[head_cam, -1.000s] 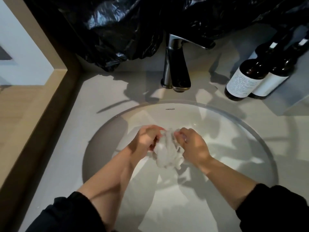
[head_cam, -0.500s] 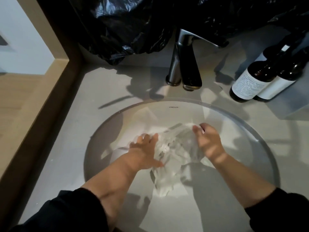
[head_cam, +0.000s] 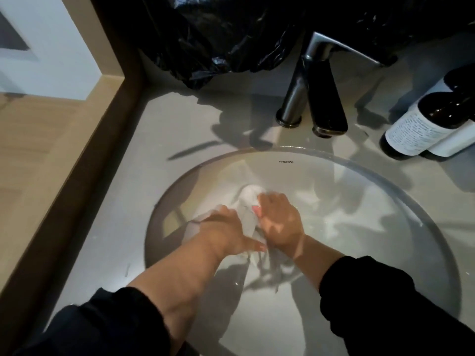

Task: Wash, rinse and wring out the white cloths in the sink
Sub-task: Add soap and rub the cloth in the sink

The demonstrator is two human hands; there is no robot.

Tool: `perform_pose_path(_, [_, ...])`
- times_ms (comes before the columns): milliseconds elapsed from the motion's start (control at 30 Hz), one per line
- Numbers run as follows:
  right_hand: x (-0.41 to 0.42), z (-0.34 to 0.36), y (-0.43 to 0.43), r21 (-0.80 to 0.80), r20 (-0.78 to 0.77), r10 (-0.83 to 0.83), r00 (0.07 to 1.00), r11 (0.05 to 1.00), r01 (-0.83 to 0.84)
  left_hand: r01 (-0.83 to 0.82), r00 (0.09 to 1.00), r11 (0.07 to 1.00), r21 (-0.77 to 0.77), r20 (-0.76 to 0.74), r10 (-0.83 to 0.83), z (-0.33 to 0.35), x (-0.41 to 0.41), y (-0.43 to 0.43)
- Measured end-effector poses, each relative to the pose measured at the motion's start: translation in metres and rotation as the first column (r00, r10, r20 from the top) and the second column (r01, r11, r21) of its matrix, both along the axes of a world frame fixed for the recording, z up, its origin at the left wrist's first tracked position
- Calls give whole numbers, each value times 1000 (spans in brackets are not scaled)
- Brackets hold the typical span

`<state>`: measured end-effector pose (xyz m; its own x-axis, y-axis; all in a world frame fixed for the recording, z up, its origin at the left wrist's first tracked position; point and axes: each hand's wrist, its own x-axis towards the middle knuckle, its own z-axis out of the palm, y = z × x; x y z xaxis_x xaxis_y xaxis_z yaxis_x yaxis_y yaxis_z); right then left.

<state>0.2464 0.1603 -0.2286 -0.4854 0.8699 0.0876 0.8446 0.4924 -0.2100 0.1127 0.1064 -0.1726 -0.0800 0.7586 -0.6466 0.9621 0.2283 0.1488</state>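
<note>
Head view, looking down into a round white sink [head_cam: 385, 177] set under a pale grey countertop [head_cam: 167, 129]. Both hands are inside the basin, left of centre, close together and touching along the thumb side. The left hand [head_cam: 226, 231] lies knuckles up, fingers bent over a fold of the white cloth [head_cam: 248, 201], thumb stretched out toward the right wrist. The right hand [head_cam: 279, 224] is curled round the bunched upper part of the same cloth, which bulges out just beyond its fingertips. The far edge of the frame around the fingers is motion-blurred, so the exact finger placement is uncertain. The cloth runs between the two palms and trails toward the person below the wrists, where it looks grey and wet against the basin floor. Rippled light patches show on the basin wall to the right of the hands. Both forearms are bare, with black sleeves [head_cam: 380, 299] pushed up. A dark metal faucet [head_cam: 316, 86] stands on the counter behind the basin, its spout reaching toward the rim. Two dark bottles with white labels [head_cam: 416, 124] stand side by side, touching, at the right of the faucet. Crumpled black plastic sheeting [head_cam: 218, 34] hangs over the back wall. A wooden ledge [head_cam: 64, 176] borders the counter on the left.
</note>
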Motion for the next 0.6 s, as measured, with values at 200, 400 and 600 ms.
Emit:
perform_pose_path(200, [41, 47, 35, -585, -370, -538, 757, 768, 260, -39, 999, 979, 198, 18, 36, -25, 33, -8])
perform_pose_path(400, [89, 82, 37, -533, -83, -425, 901, 783, 320, 487, 867, 791, 371, -310, -389, 0, 20, 11])
perform_pose_path(600, [73, 47, -24, -11, -88, 90, 992, 996, -91, 418, 900, 886, 199, -222, -375, -16, 11, -8])
